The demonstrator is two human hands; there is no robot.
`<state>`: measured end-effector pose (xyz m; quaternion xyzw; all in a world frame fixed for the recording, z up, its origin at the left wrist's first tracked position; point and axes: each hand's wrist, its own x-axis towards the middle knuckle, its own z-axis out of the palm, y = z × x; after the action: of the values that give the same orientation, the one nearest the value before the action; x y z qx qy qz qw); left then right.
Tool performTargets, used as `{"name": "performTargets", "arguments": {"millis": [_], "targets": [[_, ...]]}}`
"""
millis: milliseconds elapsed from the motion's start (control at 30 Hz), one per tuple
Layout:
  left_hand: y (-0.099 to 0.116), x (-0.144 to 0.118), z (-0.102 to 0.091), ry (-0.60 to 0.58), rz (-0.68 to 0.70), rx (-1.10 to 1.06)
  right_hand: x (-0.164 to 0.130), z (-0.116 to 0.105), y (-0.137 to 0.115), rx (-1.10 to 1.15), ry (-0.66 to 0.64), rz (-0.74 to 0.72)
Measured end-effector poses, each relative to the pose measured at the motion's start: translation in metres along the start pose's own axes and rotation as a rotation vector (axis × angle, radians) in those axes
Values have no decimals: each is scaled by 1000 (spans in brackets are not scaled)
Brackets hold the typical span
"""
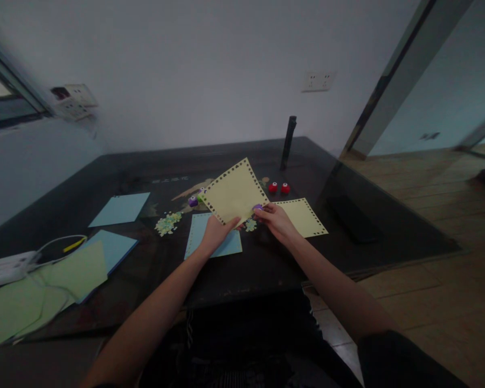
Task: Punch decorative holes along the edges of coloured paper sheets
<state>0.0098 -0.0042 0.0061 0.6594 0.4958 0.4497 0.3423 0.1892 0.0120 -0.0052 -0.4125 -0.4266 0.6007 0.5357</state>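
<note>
Yellow sheet (pixel 236 189), its border dotted with what look like holes, is held over the counter (pixel 253 277) at the centre of the frame. The fingers of the left hand (pixel 217 235) pinch its bottom edge, thumb on top; those of the right hand (pixel 281 222) grip a small purple gadget (pixel 257 207) at its lower-right edge. It should be light and bendy, easily creased or torn (the dotted border looks weakest), so best held just inside that border.
</note>
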Motion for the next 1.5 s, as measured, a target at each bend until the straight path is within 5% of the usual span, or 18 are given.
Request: {"name": "performTargets", "arguments": {"millis": [1167, 1367, 1500], "targets": [[-2, 4, -9, 123, -60, -66, -1, -8, -4, 75, -119, 158], [-12, 5, -7, 83, -70, -115, -2, -7, -5, -33, -122, 131], [-14, 6, -7, 72, -47, -103, -3, -5, -6, -317, -124, 18]]}}
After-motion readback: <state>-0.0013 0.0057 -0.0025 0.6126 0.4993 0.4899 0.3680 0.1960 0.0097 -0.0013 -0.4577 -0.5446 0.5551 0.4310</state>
